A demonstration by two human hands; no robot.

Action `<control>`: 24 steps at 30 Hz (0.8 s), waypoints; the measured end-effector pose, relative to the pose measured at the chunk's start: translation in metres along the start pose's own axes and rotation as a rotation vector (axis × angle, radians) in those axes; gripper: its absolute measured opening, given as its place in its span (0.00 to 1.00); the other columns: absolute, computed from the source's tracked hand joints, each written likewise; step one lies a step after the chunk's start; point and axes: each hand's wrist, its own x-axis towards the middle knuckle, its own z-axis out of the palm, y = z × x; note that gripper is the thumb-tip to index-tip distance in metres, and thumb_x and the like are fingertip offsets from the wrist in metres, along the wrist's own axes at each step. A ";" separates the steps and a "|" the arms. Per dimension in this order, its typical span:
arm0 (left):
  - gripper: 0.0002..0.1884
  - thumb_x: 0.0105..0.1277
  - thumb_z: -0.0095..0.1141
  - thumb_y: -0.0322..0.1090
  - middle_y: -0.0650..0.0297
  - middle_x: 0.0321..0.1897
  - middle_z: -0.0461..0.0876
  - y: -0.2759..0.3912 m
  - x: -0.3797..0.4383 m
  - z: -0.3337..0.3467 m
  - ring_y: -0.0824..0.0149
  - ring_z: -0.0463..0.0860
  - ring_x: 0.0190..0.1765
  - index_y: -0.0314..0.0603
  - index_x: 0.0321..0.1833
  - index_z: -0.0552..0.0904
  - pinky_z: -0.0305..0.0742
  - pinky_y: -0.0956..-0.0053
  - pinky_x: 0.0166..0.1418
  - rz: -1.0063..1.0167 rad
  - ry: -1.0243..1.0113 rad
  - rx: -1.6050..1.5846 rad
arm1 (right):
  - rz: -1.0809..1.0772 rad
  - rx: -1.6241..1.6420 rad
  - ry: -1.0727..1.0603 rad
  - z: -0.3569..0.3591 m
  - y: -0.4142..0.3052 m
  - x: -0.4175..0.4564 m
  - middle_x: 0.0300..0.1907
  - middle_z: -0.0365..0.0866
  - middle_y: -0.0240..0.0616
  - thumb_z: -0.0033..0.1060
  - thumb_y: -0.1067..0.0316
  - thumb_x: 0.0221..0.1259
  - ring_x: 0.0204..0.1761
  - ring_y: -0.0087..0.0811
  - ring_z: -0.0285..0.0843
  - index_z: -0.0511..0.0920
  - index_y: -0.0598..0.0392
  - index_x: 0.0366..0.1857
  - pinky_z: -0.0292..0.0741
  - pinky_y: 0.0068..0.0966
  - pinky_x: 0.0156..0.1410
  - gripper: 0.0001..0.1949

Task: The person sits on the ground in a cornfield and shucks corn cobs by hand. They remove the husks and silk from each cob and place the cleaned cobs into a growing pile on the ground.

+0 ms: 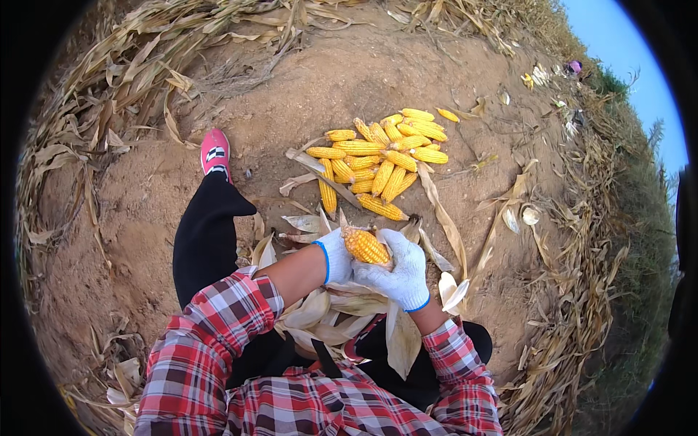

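An ear of corn with yellow kernels is held between my two hands in front of my body. My left hand, in a white knit glove with a blue cuff, grips one side; its fingers are mostly hidden behind the ear. From the other side, my right hand, gloved the same way, wraps its fingers around the ear's lower end. Pale dry husk hangs below the right hand. Just beyond the hands, a pile of bare yellow corn ears lies on the ground.
Loose husks lie beneath my arms. Dry corn stalks are heaped at the upper left, with more stalks along the right. My outstretched foot wears a pink shoe. Farther off on the soil lies a small pile of corn and husks.
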 end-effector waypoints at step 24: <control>0.17 0.72 0.52 0.43 0.62 0.28 0.80 0.012 -0.013 -0.001 0.67 0.80 0.33 0.32 0.48 0.77 0.78 0.70 0.34 0.386 0.475 0.731 | 0.408 1.136 0.826 -0.070 0.119 0.021 0.38 0.80 0.44 0.50 0.59 0.73 0.43 0.41 0.79 0.74 0.57 0.43 0.78 0.42 0.56 0.11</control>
